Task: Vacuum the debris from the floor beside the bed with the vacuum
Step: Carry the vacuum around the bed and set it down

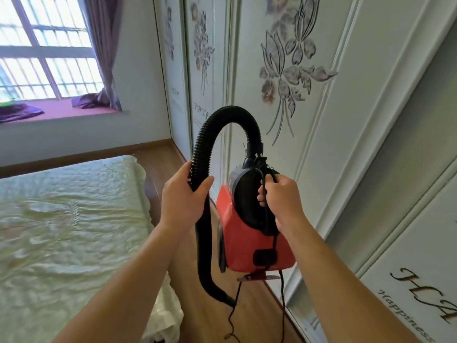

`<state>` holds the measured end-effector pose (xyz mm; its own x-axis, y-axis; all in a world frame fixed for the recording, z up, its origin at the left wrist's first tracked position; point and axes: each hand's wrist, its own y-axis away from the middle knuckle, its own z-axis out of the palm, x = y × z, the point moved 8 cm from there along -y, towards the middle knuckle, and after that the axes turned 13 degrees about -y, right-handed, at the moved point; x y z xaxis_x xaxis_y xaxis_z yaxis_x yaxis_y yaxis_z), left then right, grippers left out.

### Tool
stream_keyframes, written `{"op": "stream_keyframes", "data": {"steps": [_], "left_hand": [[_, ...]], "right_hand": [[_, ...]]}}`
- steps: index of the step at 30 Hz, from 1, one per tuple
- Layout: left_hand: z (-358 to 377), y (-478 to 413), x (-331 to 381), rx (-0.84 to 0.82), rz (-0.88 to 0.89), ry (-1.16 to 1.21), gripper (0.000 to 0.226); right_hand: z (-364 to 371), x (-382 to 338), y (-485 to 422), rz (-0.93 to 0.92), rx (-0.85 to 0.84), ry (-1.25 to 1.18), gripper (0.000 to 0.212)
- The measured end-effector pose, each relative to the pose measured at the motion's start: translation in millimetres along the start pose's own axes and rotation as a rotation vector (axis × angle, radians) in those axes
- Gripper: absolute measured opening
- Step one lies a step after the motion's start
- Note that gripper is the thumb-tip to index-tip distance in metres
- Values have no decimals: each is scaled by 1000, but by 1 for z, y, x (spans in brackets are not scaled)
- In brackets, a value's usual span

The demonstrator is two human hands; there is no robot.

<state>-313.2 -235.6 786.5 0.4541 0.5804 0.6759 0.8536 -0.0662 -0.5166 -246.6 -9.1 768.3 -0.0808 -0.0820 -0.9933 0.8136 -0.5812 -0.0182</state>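
Pale-green bedding on the bed (61, 219) at left, red vacuum (247, 238) lifted at centre, white flowered wardrobe (346, 120) at right.
The black ribbed hose (205, 144) is gripped by the left hand (183, 199), fingers and thumb curled round it, and is arched over into the vacuum's top. The vacuum is held up above the wooden floor (247, 318), between bed and wardrobe. Its black handle is clenched in the right hand (282, 196) together with a thin cord (282, 293), which is left dangling below.

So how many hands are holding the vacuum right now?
2. The left hand grips the black hose; the right hand grips the top of the red vacuum body, along with the cord.
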Motion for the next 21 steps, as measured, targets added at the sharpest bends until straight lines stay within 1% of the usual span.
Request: {"op": "stream_keyframes", "data": {"steps": [4,10,15,18,21], "left_hand": [[9,-40,-20,35,-12,-29,20],[41,-102,-50,96,-16,-107,17],[65,-159,-81,150,-98,-135,20],[66,-189,-103,193,-179,-162,19],[61,-218,-127,227,-246,-186,25]], "right_hand": [[30,3,-41,-13,-38,-9,28],[72,21,-124,3,-119,-26,27],[119,31,-204,18,-228,-14,26],[156,30,-245,30,-310,-10,26],[199,28,-280,23,-369,4,28]]}}
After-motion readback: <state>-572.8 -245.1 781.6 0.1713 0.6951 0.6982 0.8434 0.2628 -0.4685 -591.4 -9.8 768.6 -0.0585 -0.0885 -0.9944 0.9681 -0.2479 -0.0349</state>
